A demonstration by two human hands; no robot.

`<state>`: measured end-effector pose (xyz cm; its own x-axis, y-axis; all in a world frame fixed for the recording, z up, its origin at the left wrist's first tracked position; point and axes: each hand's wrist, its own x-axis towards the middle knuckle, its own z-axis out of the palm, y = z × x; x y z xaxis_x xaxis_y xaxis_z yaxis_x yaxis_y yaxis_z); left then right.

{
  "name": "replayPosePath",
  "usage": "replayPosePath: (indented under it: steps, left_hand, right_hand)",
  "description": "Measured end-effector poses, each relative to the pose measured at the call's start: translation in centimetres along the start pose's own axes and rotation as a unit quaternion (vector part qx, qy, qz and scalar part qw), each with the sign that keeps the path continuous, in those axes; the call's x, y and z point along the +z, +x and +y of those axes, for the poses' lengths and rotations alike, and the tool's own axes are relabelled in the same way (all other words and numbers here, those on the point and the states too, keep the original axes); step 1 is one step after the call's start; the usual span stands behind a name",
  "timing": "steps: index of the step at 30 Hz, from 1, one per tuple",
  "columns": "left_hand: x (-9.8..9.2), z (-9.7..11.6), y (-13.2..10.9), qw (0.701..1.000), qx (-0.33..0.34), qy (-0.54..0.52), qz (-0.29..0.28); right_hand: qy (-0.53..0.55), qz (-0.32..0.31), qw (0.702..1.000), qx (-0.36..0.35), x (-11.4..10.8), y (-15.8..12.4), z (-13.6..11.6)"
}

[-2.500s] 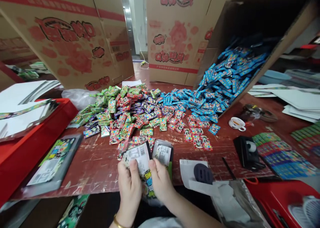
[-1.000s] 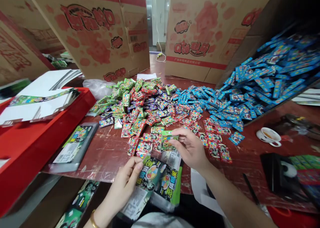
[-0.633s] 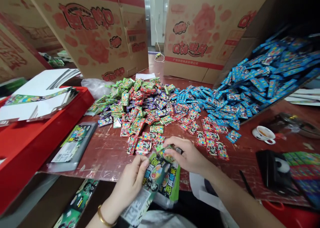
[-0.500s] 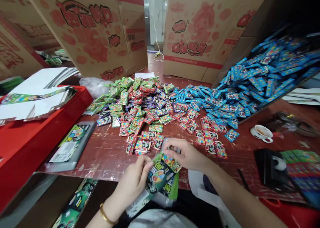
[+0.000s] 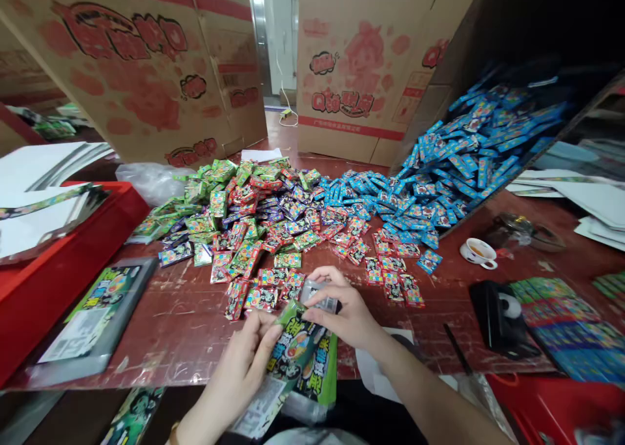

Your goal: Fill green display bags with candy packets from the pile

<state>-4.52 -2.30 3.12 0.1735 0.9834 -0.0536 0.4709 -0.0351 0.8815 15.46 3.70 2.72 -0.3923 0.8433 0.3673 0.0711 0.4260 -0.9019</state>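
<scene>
My left hand (image 5: pixel 247 354) pinches the left side of a printed plastic pouch (image 5: pixel 288 350), green and black with yellow lettering, between thumb and fingers. My right hand (image 5: pixel 344 308) is closed at the pouch's top end, where a clear plastic flap (image 5: pixel 312 293) shows under the fingers. A second pouch with the same print (image 5: pixel 319 373) lies beneath the first, over my lap at the table edge. Just beyond my hands are red candy packets (image 5: pixel 261 296), some touching the flap area. Whether anything is inside the held pouch cannot be seen.
Green packets (image 5: pixel 215 178) and blue packets (image 5: pixel 439 178) heap across the red table, the blue ones spilling from a tipped carton. Large cartons (image 5: pixel 141 86) stand behind. A red tray (image 5: pixel 117 214) and stacked pouches (image 5: pixel 97 321) sit left; a cup (image 5: pixel 478 253) and black dispenser (image 5: pixel 502 321) sit right.
The view has turned to the right, so the table's things sit further left. The colourful strip under my right fingers no longer shows; those fingers are now at the pouch's top with the clear flap.
</scene>
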Motion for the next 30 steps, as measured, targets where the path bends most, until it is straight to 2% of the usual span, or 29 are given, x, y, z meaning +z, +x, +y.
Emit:
replayPosePath:
  steps: [3,9,15,17,19,23,27,30]
  left_hand:
    - [-0.1,-0.1,0.1,1.000,-0.003,-0.027,-0.011]
    - [-0.8,-0.2,-0.2,0.996,-0.021,-0.040,-0.077]
    - [-0.9,0.1,-0.4,0.995,-0.010,-0.021,-0.098]
    - [-0.6,0.0,-0.5,0.994,-0.006,-0.011,-0.105]
    - [-0.2,-0.3,-0.6,0.995,-0.011,-0.008,-0.098]
    - [-0.1,-0.9,-0.5,0.999,-0.020,-0.017,-0.035]
    - [-1.1,-2.0,-1.0,0.999,-0.030,-0.026,-0.009]
    - [-2.3,-3.9,-1.9,0.996,-0.073,-0.043,0.035]
  right_hand:
    - [0.017,-0.036,0.999,0.005,-0.6,0.4,0.1]
    - [0.028,-0.141,0.990,-0.007,-0.9,0.8,-0.3]
    - [0.076,-0.204,0.974,0.061,-0.7,0.4,0.6]
    - [0.082,-0.214,0.971,0.061,-0.6,0.1,1.1]
    - [0.070,-0.205,0.975,0.055,-0.4,-0.3,1.4]
    - [0.037,-0.152,0.986,0.063,0.7,-1.1,1.4]
    - [0.021,-0.158,0.987,0.035,1.1,0.0,2.2]
    - [-0.058,-0.057,0.995,0.066,1.1,2.0,4.6]
